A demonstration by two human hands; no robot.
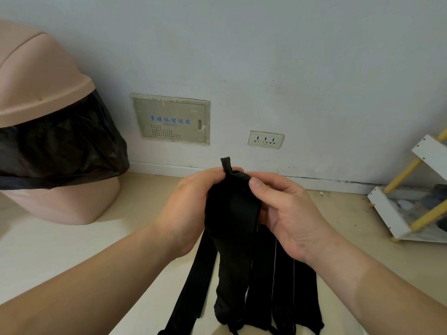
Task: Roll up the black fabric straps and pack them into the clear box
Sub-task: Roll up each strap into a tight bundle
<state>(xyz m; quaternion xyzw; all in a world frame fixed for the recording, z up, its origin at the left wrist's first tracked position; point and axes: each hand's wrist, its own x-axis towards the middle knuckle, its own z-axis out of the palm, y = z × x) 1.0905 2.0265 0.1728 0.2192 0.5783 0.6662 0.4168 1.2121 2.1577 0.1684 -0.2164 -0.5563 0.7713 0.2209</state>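
Your left hand (pixel 191 201) and right hand (pixel 287 209) meet at the centre, with the forearms reaching in from 7 and 5 o'clock. The fingers of both hands curl around the top of a black strap (pixel 232 213). The thumbs pinch its upper edge, and a short tab pokes up toward 12. Other straps (pixel 283 286) hang toward 6, their ends cut off by the lower edge. At 11 o'clock a wall panel (pixel 170 119) bears blue Chinese characters; the small line beneath is too blurred to read. A pink bin (pixel 43 93) at 9 o'clock is partly out of view.
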